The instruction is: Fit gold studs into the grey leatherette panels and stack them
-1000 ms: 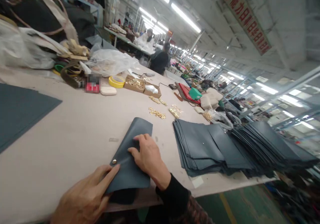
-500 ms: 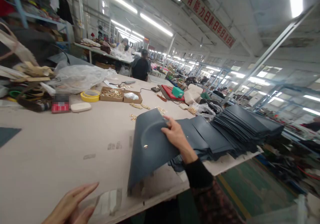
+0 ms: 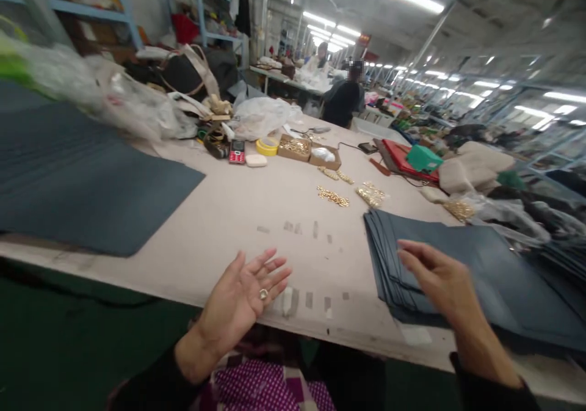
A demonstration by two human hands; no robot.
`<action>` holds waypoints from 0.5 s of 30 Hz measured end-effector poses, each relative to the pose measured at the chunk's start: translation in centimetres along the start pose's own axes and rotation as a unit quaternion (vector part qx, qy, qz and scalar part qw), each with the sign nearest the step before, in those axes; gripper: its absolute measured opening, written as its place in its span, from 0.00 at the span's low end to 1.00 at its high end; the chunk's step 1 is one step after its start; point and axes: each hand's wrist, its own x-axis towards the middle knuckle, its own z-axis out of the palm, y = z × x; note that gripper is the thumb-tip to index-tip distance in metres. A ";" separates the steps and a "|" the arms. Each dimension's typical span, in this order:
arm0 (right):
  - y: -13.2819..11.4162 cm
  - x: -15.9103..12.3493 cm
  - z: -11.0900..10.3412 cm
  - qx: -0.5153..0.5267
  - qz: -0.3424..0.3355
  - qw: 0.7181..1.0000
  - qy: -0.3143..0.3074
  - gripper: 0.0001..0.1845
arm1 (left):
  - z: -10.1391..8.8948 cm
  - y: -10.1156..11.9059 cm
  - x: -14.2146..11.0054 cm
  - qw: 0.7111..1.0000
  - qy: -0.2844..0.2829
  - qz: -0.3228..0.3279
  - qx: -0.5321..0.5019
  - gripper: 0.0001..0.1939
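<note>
My left hand (image 3: pixel 242 298) is palm up above the table's front edge, its fingers spread apart. A small round gold-coloured piece (image 3: pixel 263 294) shows at its fingers; whether it is a ring or a loose fitting I cannot tell. Over on the right, my right hand (image 3: pixel 442 276) hovers above a stack of blue-grey leather-like panels (image 3: pixel 480 258), thumb and fingertips drawn together. What lies between those fingertips, if anything, is too small to make out. Beyond the stack's left corner are a pile of small gold metal fittings (image 3: pixel 333 196) and a clear bag of fittings (image 3: pixel 370 195).
Large blue-grey sheets (image 3: pixel 114 197) cover the table's left. Along the back are yellow tape (image 3: pixel 267 147), a box of gold fittings (image 3: pixel 294 147), a red phone (image 3: pixel 237 152) and plastic bags (image 3: pixel 263 116). A green box (image 3: pixel 423 159) sits at right. A person (image 3: pixel 343 99) sits beyond.
The panel my right hand held up is now out of its grasp, and that hand is over the stack. My left hand has turned palm up. The view has swung left.
</note>
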 end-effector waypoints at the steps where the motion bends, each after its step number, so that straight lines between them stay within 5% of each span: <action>1: -2.9 -1.4 1.7 0.064 -0.069 0.995 -0.038 0.13 | 0.0 0.0 0.1 1.000 -0.006 0.002 -0.008 0.30; 4: -11.5 -5.1 6.0 0.172 -0.240 0.948 -0.123 0.10 | -0.4 -0.1 0.1 0.999 -0.025 -0.001 -0.029 0.31; 7: -16.7 -7.1 9.2 0.142 -0.356 0.911 -0.154 0.12 | -0.9 0.0 0.0 0.998 -0.038 0.000 -0.041 0.32; 12: -17.6 -7.4 13.3 0.181 -0.434 0.876 -0.109 0.13 | -2.5 -0.2 -0.2 0.997 -0.061 0.047 0.005 0.34; 15: -17.1 -7.0 15.6 0.213 -0.433 0.867 -0.129 0.14 | -3.9 -0.5 0.0 0.992 -0.089 0.065 0.067 0.45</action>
